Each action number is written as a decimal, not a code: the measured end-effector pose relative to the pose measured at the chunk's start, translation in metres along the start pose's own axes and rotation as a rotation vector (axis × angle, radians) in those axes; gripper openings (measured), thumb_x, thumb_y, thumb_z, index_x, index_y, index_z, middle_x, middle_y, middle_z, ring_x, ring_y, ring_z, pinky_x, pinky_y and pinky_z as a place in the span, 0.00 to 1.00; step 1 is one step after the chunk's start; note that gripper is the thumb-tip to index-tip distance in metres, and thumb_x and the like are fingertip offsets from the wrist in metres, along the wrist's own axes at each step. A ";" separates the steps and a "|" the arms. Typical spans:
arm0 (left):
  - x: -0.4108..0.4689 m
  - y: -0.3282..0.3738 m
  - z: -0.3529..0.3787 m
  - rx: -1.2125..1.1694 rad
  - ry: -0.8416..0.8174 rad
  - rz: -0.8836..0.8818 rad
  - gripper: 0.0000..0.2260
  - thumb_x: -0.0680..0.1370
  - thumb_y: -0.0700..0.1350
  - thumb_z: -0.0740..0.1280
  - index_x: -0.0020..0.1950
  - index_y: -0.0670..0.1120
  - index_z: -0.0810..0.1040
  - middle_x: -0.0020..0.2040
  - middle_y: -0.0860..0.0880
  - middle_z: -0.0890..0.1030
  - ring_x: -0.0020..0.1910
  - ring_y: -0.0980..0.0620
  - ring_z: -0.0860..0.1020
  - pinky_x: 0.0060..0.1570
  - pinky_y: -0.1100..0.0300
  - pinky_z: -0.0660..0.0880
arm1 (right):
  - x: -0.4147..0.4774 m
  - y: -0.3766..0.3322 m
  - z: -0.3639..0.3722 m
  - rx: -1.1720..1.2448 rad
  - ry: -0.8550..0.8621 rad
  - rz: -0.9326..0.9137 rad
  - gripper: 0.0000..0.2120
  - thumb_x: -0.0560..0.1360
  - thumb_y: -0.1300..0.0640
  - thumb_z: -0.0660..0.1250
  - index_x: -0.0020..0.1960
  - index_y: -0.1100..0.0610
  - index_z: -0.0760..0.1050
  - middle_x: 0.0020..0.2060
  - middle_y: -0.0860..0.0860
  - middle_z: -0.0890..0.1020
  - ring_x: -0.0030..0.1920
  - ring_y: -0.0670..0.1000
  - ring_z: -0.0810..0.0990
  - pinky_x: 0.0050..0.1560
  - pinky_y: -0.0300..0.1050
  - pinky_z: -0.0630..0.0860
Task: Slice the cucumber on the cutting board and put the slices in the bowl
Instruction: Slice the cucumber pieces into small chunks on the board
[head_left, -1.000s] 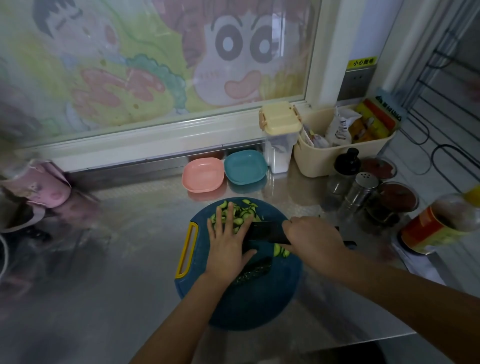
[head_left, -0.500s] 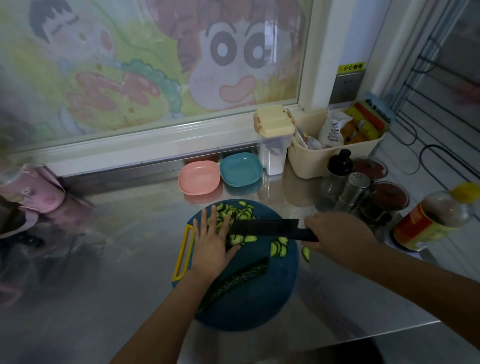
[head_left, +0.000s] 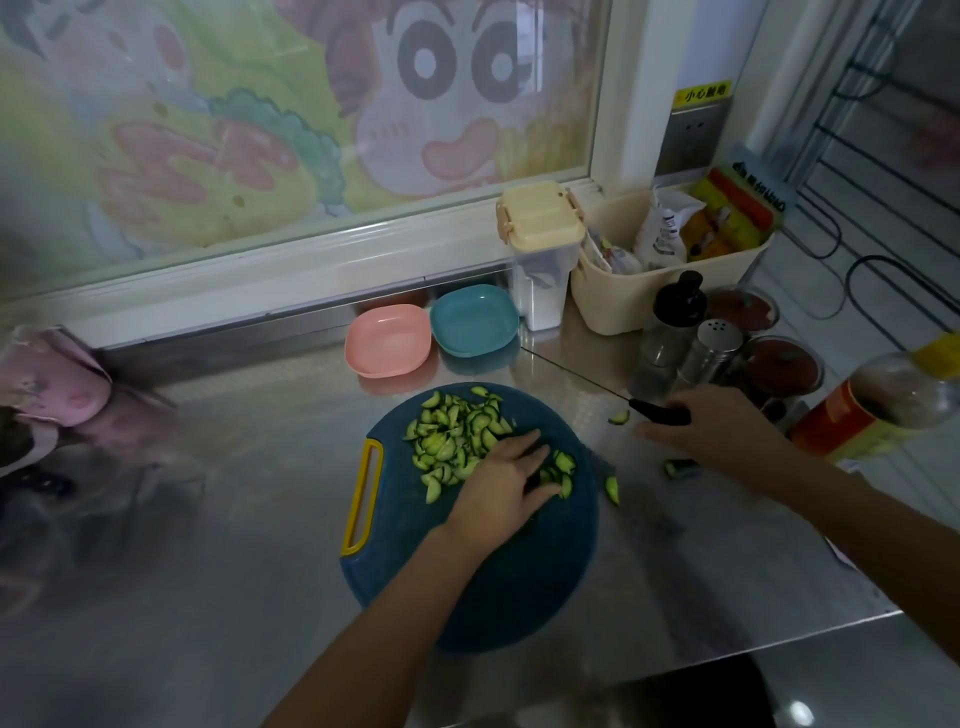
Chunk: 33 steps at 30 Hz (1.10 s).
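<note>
1. Presently, the cutting board (head_left: 400, 530) lies flat on the bench (head_left: 234, 519) with its yellow handle on the left, which keeps the work directly in front of me.
2. The pink bowl (head_left: 388, 340) stands just beyond the board and holds no slices. I judge it the nearest target for transfer.
3. The cucumber slices (head_left: 457, 431) are heaped on the far half of the board. Slicing looks complete, and loading has not begun.
4. The teal bowl (head_left: 474, 320) stands just beside the pink one and is likewise unfilled.
5. My left grip (head_left: 504, 483) rests on the right side of the heap, wide, fingers extended and holding nothing. This posture suits raking the slices together.
6. The stray slices (head_left: 613, 488) lie off the board on the bench and will need collecting.
7. The knife (head_left: 660, 414) sits low, right of the board and clear of my left grip. Its blade is hard to make out.
8. My right grip (head_left: 711, 431) is closed round the knife handle, apparently parking it.
</note>
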<state>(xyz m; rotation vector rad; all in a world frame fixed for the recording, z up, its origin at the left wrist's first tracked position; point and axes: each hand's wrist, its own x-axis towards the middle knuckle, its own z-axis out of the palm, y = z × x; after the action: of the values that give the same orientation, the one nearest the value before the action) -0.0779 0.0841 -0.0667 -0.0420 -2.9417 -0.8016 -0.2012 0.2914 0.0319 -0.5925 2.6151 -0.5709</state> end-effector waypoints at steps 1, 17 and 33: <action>0.005 0.003 0.004 -0.020 -0.040 0.041 0.21 0.78 0.49 0.66 0.68 0.41 0.72 0.71 0.45 0.68 0.70 0.47 0.64 0.70 0.62 0.55 | 0.001 0.001 0.001 0.016 0.000 0.012 0.17 0.72 0.45 0.68 0.40 0.60 0.78 0.32 0.54 0.75 0.31 0.48 0.72 0.31 0.40 0.64; 0.027 -0.043 -0.008 0.206 -0.027 0.251 0.06 0.65 0.41 0.77 0.40 0.45 0.84 0.40 0.49 0.84 0.51 0.46 0.80 0.70 0.59 0.54 | 0.005 -0.005 0.013 0.091 -0.024 0.063 0.17 0.72 0.45 0.68 0.34 0.58 0.72 0.27 0.50 0.71 0.29 0.47 0.70 0.30 0.40 0.61; -0.045 -0.032 -0.012 0.143 0.218 0.143 0.14 0.78 0.48 0.61 0.47 0.42 0.83 0.48 0.47 0.81 0.48 0.50 0.75 0.50 0.60 0.72 | -0.043 -0.011 0.074 0.213 -0.098 0.050 0.07 0.80 0.52 0.56 0.51 0.56 0.67 0.32 0.48 0.72 0.31 0.44 0.71 0.25 0.34 0.65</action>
<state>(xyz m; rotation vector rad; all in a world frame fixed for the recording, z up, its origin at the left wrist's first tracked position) -0.0335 0.0505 -0.0762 -0.1436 -2.7443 -0.5384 -0.1279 0.2808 -0.0124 -0.4737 2.4302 -0.7725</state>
